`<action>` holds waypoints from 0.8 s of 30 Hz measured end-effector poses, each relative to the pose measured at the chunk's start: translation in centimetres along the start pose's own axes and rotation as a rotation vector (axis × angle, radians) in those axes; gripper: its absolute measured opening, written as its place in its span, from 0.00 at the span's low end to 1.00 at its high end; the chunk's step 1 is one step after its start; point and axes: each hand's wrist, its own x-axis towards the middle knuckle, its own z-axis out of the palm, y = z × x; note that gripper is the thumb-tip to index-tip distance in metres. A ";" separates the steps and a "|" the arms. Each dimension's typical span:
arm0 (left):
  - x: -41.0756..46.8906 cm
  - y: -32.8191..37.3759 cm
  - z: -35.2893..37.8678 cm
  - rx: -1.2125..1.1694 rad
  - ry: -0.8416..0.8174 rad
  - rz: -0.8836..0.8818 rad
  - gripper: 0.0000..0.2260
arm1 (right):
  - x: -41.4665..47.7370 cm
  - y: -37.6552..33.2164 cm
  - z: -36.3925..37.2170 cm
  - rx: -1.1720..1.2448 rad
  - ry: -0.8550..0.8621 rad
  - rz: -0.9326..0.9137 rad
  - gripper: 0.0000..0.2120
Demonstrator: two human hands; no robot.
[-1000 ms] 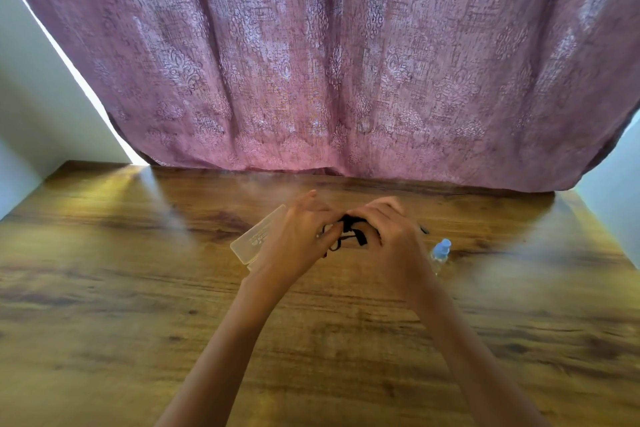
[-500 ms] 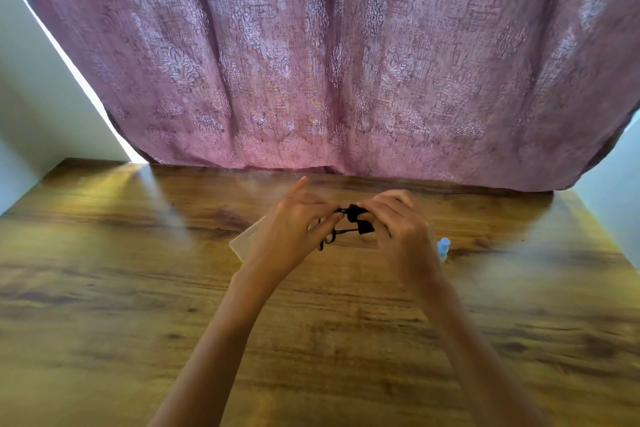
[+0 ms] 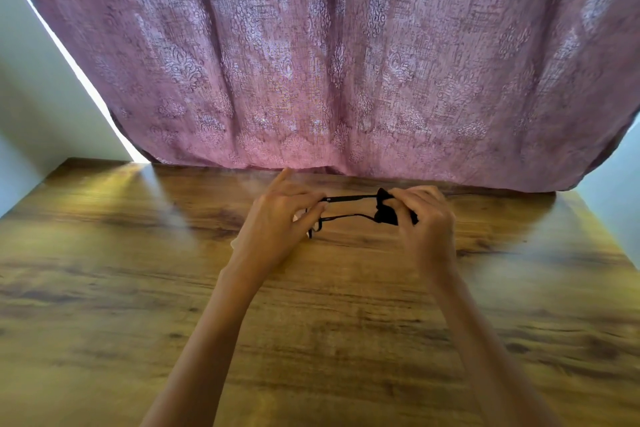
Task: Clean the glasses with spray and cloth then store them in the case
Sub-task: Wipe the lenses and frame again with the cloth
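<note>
Head view: my hands have drawn apart since a second ago. My left hand pinches the front end of the glasses, index finger raised. My right hand curls round the black cloth, now bunched over the temple tips. I judge wiping has moved on to the arms. Everything is held over the worktop, towards its far edge by the curtain. Case and spray are out of sight.
</note>
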 end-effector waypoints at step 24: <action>1.6 1.8 0.6 -0.024 0.064 -0.353 0.05 | -2.4 -5.4 1.6 0.558 -0.169 0.580 0.11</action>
